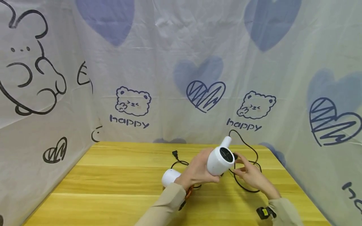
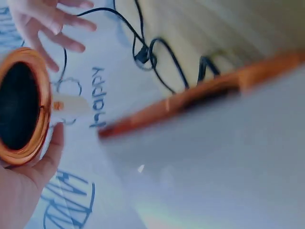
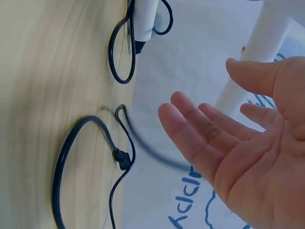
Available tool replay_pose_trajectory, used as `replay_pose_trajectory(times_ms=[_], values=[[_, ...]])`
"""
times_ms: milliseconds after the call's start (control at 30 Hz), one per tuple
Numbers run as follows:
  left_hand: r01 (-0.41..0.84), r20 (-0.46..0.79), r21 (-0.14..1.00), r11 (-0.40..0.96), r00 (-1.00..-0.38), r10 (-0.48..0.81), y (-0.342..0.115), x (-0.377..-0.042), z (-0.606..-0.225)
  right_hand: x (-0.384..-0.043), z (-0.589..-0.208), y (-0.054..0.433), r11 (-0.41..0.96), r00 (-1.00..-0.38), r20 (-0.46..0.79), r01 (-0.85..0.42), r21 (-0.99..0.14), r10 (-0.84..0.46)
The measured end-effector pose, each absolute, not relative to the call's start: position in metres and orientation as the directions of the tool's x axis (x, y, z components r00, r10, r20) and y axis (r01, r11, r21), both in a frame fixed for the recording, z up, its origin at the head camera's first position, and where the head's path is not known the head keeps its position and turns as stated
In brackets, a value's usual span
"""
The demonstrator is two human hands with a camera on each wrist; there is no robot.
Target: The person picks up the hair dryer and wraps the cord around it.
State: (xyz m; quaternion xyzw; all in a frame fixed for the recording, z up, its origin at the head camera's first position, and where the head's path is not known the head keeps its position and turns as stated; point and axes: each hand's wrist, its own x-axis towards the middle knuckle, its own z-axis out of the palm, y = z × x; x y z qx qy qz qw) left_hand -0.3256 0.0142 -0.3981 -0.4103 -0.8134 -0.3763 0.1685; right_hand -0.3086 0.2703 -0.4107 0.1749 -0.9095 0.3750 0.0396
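Note:
A white hair dryer (image 1: 216,163) is raised above the table in my left hand (image 1: 199,168), which grips its barrel. Its handle tilts up and away, and a black cord runs from the handle's end. In the left wrist view its copper-coloured rim (image 2: 45,109) surrounds a dark opening. My right hand (image 1: 251,177) is just right of the dryer, near its cord (image 1: 254,150). The right wrist view shows that hand's fingers (image 3: 190,129) relaxed and holding nothing. Another white hair dryer (image 1: 170,177) lies on the table, partly hidden by my left forearm.
The wooden table (image 1: 113,182) meets white patterned cloth (image 1: 169,119) at the back and sides. A black plug (image 1: 175,153) lies behind the lying dryer. Loops of black cord spread over the table's right part, with another plug (image 3: 123,160) among them.

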Motion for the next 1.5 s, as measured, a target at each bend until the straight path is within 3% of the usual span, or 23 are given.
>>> replay_pose_trajectory(times_ms=[133, 233, 300, 400, 467, 567, 700, 833, 1033, 1200, 1367, 1500], values=[[0.656, 0.551, 0.713, 0.248, -0.742, 0.383, 0.003, -0.328, -0.391, -0.311, -0.408, 0.262, 0.704, -0.935, 0.239, -0.355, -0.615, -0.263], [0.545, 0.502, 0.831, 0.111, -0.821, 0.273, -0.007, -0.330, -0.384, -0.316, -0.406, 0.257, 0.735, -0.923, 0.326, -0.366, -0.571, -0.206], [0.493, 0.480, 0.870, 0.009, -0.850, 0.218, -0.013, -0.332, -0.381, -0.322, -0.405, 0.254, 0.768, -0.882, 0.449, -0.385, -0.512, -0.142], [0.416, 0.435, 0.899, -0.141, -0.884, 0.169, -0.026, -0.334, -0.382, -0.330, -0.403, 0.252, 0.842, -0.768, 0.640, -0.365, -0.398, -0.031], [0.354, 0.393, 0.907, -0.227, -0.906, 0.157, -0.035, -0.336, -0.384, -0.335, -0.401, 0.253, 0.873, -0.723, 0.690, -0.320, -0.370, 0.028], [0.274, 0.337, 0.907, -0.319, -0.927, 0.163, -0.048, -0.337, -0.389, -0.340, -0.396, 0.254, 0.851, -0.790, 0.612, -0.295, -0.434, 0.039], [0.224, 0.309, 0.899, -0.376, -0.933, 0.184, -0.064, -0.338, -0.396, -0.347, -0.390, 0.251, 0.778, -0.904, 0.425, -0.304, -0.551, -0.052], [0.191, 0.294, 0.889, -0.417, -0.935, 0.197, -0.081, -0.337, -0.403, -0.349, -0.386, 0.240, 0.685, -0.937, 0.337, -0.308, -0.661, -0.096], [0.073, 0.199, 0.855, -0.513, -0.960, 0.195, -0.106, -0.338, -0.415, -0.346, -0.380, 0.227, 0.456, -0.964, 0.201, -0.260, -0.851, -0.176], [-0.018, 0.117, 0.860, -0.509, -0.966, 0.232, -0.118, -0.340, -0.422, -0.344, -0.380, 0.216, 0.413, -0.954, 0.157, -0.255, -0.874, -0.256], [-0.067, 0.047, 0.877, -0.476, -0.974, 0.223, -0.123, -0.341, -0.424, -0.338, -0.378, 0.209, 0.381, -0.954, 0.057, -0.172, -0.908, -0.295], [-0.058, 0.042, 0.884, -0.465, -0.978, 0.203, -0.121, -0.341, -0.423, -0.336, -0.374, 0.201, 0.325, -0.967, 0.060, -0.141, -0.935, -0.247]])
